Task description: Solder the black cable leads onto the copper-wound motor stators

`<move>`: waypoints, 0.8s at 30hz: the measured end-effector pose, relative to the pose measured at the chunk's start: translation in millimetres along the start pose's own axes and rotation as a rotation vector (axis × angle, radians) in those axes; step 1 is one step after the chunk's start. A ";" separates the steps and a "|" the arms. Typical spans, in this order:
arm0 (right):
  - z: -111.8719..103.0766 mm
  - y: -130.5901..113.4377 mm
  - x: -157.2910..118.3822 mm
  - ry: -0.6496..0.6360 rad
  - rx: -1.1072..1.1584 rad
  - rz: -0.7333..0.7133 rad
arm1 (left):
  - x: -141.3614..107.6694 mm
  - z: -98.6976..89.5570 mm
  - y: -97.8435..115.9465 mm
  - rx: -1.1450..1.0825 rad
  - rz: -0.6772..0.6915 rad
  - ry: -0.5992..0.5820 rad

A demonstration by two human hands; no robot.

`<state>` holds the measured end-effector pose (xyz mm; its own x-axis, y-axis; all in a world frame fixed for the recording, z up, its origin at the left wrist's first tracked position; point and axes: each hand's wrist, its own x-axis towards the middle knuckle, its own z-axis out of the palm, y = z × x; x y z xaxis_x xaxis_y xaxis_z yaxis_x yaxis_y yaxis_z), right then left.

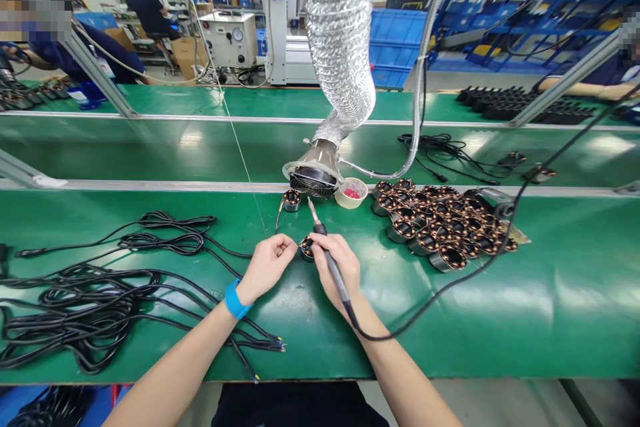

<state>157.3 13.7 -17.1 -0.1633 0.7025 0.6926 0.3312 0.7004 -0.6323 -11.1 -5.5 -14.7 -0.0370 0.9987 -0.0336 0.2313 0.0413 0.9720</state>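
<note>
My right hand is wrapped round a soldering iron, its tip pointing up and away from me. Between my hands a small motor stator with copper windings sits on the green bench, partly covered by fingers. My left hand, with a blue wristband, is closed in a pinch at the stator's left side, on what looks like a thin wire. A black cable runs in under that hand. Just beyond, a second stator has a cable attached.
A fume extraction hood hangs over the bench, beside a small tub with red contents. Many stators are grouped at right. Coiled black cables cover the left. The iron's cord crosses the right side. Co-workers sit beyond.
</note>
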 end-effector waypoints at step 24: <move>10.2 6.0 -5.2 -0.160 0.012 -0.031 | -0.2 -9.7 4.9 0.021 -0.004 -0.092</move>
<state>150.7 15.5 -28.0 -0.3192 0.6914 0.6482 0.3133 0.7225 -0.6164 -19.4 -5.7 -7.7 0.0508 0.9969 -0.0595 0.2513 0.0449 0.9669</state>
